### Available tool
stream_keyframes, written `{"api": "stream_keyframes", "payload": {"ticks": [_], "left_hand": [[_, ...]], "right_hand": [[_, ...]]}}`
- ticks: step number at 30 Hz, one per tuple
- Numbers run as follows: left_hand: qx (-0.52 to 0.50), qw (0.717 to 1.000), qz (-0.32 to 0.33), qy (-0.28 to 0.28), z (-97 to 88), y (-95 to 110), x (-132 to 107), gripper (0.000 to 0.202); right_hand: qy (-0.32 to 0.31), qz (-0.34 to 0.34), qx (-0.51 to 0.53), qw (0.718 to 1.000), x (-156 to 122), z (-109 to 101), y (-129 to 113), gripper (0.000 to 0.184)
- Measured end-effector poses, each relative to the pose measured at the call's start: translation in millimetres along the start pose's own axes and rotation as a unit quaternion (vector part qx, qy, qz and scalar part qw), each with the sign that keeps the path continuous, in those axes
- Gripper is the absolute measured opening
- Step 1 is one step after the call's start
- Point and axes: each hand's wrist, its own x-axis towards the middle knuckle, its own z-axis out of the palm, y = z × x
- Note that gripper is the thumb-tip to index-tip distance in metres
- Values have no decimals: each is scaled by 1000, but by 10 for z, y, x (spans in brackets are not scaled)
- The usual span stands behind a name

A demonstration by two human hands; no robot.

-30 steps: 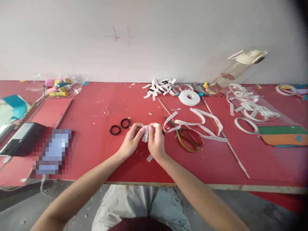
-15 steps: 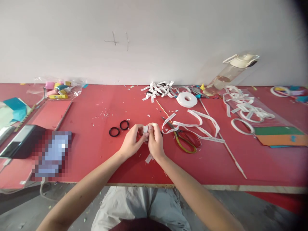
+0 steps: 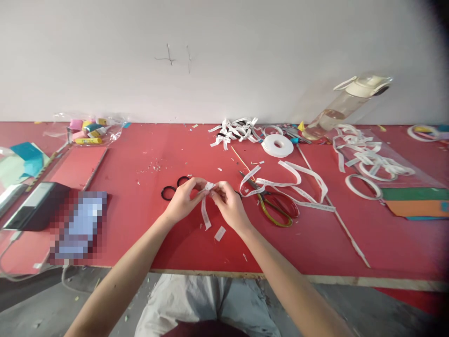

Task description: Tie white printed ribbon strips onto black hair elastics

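I stand in the room and look at a red table (image 3: 140,234), where a person works with two bare hands close to the near edge. The left hand (image 3: 184,199) is closed to a pinch, thumb against fingers, and it has hold of a narrow white fabric ribbon strip with small dark print (image 3: 205,215). The right hand (image 3: 229,203) meets it with bent fingers, and its fingertips also seem to pinch the strip. This strip is between the two hands; one small part shows above the fingertips, and one tail hangs down toward the near side. As I judge, this piece is only partly worked: it is folded or crossed at the fingers, but whether a knot is made there I cannot tell. Some pieces look finished to me, because at the far side lies a heap of white tied ribbons with black parts among them (image 3: 235,130). Not yet done, I think, are two black round rings (image 3: 169,193), which lie bare just left of the left hand, partly behind it. A short white ribbon scrap (image 3: 220,233) lies near the hands, on the near side. To the right, scissors with yellow-green and red handles (image 3: 266,214) rest under a long loose printed white ribbon (image 3: 277,183), so more material remains uncut. Farther away there is a white ribbon roll (image 3: 268,146).
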Motion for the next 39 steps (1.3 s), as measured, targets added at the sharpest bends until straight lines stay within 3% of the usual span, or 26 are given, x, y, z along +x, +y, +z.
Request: {"api": "stream_keyframes", "payload": {"ticks": [6, 11, 16, 23, 31, 39], "left_hand": [[38, 998, 33, 31, 51, -11, -35, 17], [21, 996, 48, 71, 78, 8, -34, 13], [33, 992, 80, 89, 105, 37, -25, 10], [48, 989, 104, 98, 117, 44, 0, 7], [66, 979, 159, 113, 151, 48, -3, 9], [6, 986, 126, 113, 148, 83, -9, 8]], "right_hand": [[-32, 26, -19, 999, -50, -19, -123, 19], [-11, 12, 47, 999, -61, 17, -142, 21], [16, 57, 115, 992, -72, 45, -118, 27], [-9, 132, 185, 974, -33, 14, -113, 31], [-22, 147, 243, 959, -41, 24, -140, 30], [-36, 156, 267, 950, -60, 14, -190, 31]]}}
